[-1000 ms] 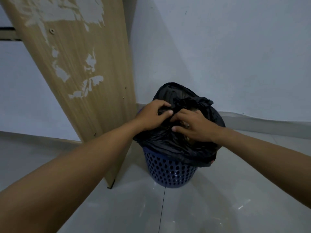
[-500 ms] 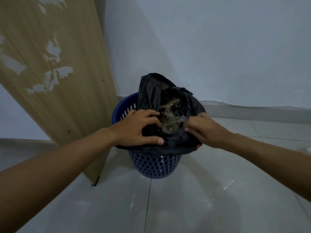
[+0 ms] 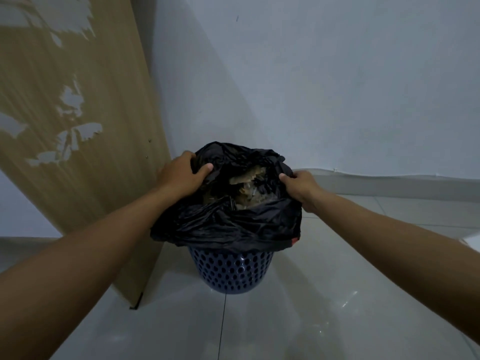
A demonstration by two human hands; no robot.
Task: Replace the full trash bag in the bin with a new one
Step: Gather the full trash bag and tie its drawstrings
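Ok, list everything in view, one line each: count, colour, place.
trash bag: one, black, in the bin, mouth open, edge draped over the rim
trash: a heap, brownish, inside the bag
bin: one, blue, perforated, on the floor near the wall
board: one, wood-coloured with peeled patches, left of the bin
floor: pale tiles, under everything
wall: whitish, behind the bin
left hand: one, grips the bag's left edge
right hand: one, grips the bag's right edge
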